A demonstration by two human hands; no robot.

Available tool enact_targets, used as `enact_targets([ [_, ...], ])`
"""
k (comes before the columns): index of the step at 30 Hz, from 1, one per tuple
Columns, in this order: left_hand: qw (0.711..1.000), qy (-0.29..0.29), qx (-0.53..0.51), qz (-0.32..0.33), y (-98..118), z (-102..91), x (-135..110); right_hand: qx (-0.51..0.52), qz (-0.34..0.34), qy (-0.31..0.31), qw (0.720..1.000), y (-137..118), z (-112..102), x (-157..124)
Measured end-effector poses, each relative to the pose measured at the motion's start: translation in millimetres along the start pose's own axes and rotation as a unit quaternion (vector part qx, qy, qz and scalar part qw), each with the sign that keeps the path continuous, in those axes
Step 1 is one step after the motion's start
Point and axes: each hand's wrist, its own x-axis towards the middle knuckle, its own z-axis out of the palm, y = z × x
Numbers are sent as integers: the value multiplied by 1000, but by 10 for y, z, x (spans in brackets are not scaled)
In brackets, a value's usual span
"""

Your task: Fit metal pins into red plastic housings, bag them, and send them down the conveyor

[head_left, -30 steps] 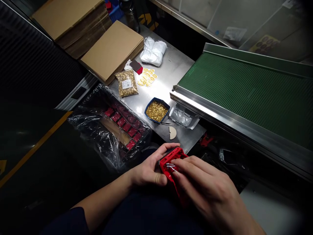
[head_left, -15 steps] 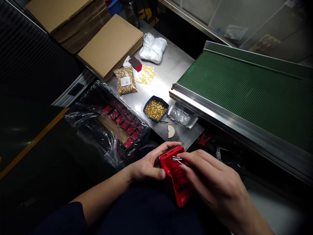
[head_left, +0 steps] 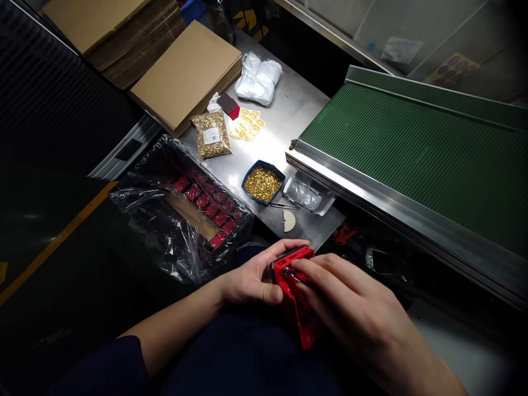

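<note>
1. Here's the left hand [head_left: 251, 280], thumb in front and fingers behind, clamped on the red casing [head_left: 300, 309].
2. The casing is held up near the person's body, just this side of the table [head_left: 305, 107], tilted, its hollow facing the right hand [head_left: 363, 308].
3. And that right hand's fingertips are close together in the casing's upper end, at slim metal bits [head_left: 292, 274]; it's dark in there, so I can't tell whether they're pinched on them.
4. Over on the table, a blue dish [head_left: 267, 165] of gold bits [head_left: 263, 184], tweezers [head_left: 284, 206] just beside it, a half-disc [head_left: 289, 221] near those.
5. Farther back, a bag [head_left: 212, 136] lies beside stickers [head_left: 247, 125].
6. Out right, the green belt [head_left: 412, 148]!
</note>
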Motion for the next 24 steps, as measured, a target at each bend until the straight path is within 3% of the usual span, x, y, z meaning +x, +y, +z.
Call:
enact_targets([
  [10, 1000, 1, 6, -9, 19, 14, 12, 22, 14, -21, 999, 51, -17, -35],
  [24, 1000, -1, 6, -11, 6, 10, 7, 68, 15, 5, 998, 56, 56, -64],
])
